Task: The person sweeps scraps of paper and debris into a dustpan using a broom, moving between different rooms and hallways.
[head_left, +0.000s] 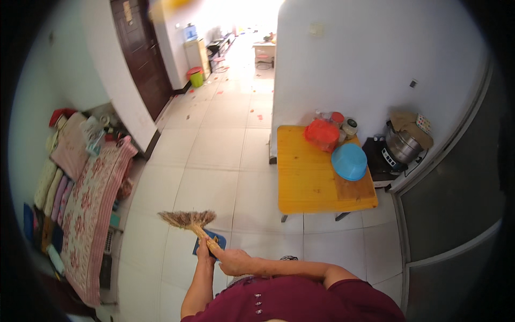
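Observation:
A straw broom (189, 218) extends in front of me, its bristles fanned out toward the upper left and its short pale handle slanting back to my hands. My right hand (235, 261) is closed around the rear end of the handle. Lower on the left, my left hand (203, 250) is closed against the handle, with its fingers partly hidden. Behind the handle and hands shows a flat blue dustpan (219, 238), partly covered by them; whether a hand touches it I cannot tell.
Pale floor tiles (212, 147) carry scattered red scraps (260, 117) farther off. To the right stands a yellow wooden table (300, 177) bearing a blue basin (350, 162) and a red bag (322, 135). A bed (96, 209) lines the left wall. A green bin (196, 79) stands beyond the brown door (138, 53).

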Motion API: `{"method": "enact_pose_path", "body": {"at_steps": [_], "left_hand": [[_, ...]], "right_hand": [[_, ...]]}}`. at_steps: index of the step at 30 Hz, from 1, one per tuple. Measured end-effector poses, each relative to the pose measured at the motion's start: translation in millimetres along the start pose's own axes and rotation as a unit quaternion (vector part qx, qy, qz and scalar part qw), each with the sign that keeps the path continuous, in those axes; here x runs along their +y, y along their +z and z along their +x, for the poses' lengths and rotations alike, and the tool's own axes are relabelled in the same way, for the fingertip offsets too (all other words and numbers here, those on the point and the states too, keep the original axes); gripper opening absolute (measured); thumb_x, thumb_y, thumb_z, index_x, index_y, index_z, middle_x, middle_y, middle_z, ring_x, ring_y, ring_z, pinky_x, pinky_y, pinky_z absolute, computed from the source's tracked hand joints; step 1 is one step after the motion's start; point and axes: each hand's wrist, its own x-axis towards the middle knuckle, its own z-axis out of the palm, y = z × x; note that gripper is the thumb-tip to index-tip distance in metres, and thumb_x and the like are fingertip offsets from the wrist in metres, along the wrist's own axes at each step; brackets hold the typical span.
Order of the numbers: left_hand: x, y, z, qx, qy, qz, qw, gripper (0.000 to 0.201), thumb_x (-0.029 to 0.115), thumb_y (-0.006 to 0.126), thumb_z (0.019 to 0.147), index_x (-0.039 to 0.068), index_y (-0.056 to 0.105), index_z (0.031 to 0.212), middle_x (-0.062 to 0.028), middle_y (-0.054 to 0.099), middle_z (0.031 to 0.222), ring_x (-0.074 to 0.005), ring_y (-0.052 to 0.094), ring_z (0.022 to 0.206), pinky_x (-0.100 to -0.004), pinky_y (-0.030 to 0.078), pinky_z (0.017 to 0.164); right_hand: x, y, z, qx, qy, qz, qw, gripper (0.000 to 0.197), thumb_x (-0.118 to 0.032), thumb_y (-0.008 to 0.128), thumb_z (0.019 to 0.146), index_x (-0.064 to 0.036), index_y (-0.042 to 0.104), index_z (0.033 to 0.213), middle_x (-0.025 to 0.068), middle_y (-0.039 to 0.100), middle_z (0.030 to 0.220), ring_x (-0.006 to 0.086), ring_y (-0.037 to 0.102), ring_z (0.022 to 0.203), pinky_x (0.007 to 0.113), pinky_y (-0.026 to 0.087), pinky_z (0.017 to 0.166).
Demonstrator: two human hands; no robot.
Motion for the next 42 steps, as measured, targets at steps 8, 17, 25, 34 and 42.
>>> {"method": "enact_pose_path", "body": {"at_steps": [8,17,25,34,42], "left_hand": [[51.2,71.4,130.9,-0.026,-0.083,0.025,0.996,0.028,0.018,0.061,0.07,0.003,0.052,0.092,-0.0125,0.054,0.074,-0.0254,0.055,0.057,-0.0387,0.049,0.051],[105.2,177.7,245.6,0.01,-0.07,0.174,0.982,0.04,0.028,0.057,0.069,0.006,0.044,0.101,-0.0115,0.051,0.058,-0.0248,0.053,0.046,-0.0351,0.047,0.04],[145.4,340.4,135.3,-0.105,-0.013,0.253,0.962,0.046,0.058,0.044,0.081,0.018,0.055,0.099,-0.0021,0.048,0.065,-0.0141,0.045,0.05,-0.0247,0.034,0.036],[171.6,355.7,198.2,-0.085,-0.049,0.231,0.968,0.042,0.052,0.052,0.076,0.015,0.054,0.095,-0.003,0.051,0.068,-0.0172,0.049,0.058,-0.0304,0.041,0.046],[170.7,330.9,255.1,-0.035,-0.07,0.223,0.972,0.04,0.043,0.053,0.074,0.011,0.05,0.096,-0.0072,0.052,0.062,-0.0202,0.051,0.052,-0.0319,0.044,0.043]], "right_hand": [[69.4,-155.5,76.7,-0.036,-0.044,0.182,0.982,0.064,-0.052,0.051,0.081,-0.005,0.043,0.123,0.0202,0.055,0.101,0.0284,0.057,0.09,0.036,0.044,0.077],[312.9,-558.0,122.7,0.623,0.09,0.014,0.777,0.081,0.004,0.042,0.072,-0.0192,0.004,0.139,0.0167,0.055,0.061,0.0268,0.055,0.054,0.04,0.045,0.051],[308.3,-765.3,111.0,0.668,0.164,-0.114,0.717,0.093,0.01,0.042,0.066,-0.0236,-0.004,0.139,0.0183,0.056,0.069,0.0337,0.055,0.063,0.041,0.044,0.058],[324.5,-792.4,130.5,0.678,0.164,-0.176,0.695,0.09,0.009,0.043,0.066,-0.0214,0.001,0.139,0.0179,0.058,0.07,0.0338,0.056,0.063,0.04,0.044,0.056],[322.4,-765.4,150.2,0.714,0.076,-0.117,0.686,0.073,0.005,0.041,0.071,-0.0122,0.016,0.137,0.0143,0.056,0.061,0.0307,0.055,0.054,0.037,0.046,0.053]]}}
